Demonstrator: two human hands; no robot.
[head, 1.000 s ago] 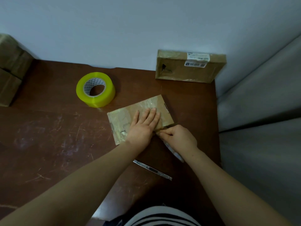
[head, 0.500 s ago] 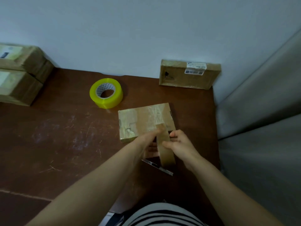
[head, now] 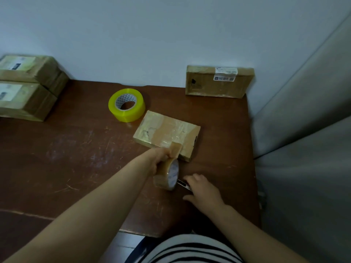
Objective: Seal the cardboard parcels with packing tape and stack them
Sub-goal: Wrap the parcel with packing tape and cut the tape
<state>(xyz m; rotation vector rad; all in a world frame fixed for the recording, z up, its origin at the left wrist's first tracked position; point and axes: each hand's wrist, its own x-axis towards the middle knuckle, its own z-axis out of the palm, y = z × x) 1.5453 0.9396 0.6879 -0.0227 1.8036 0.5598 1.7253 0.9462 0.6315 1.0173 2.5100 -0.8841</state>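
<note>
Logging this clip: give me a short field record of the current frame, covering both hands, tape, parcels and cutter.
left hand: grips brown packing tape roll; strip runs onto flat cardboard parcel
right hand: over silver metal box cutter on brown wooden table; grip unclear
yellow tape roll: lying beside parcel
leaning labelled parcel: against wall
two labelled boxes: together, far left

No wording can be read. A white printed label (head: 226, 73) is carried by the flat brown cardboard parcel (head: 207, 89) at the far right. Similar labels are carried by the farther brown cardboard box (head: 44, 72) and the nearer brown cardboard box (head: 32, 103) at the far left. All print is blurred.
</note>
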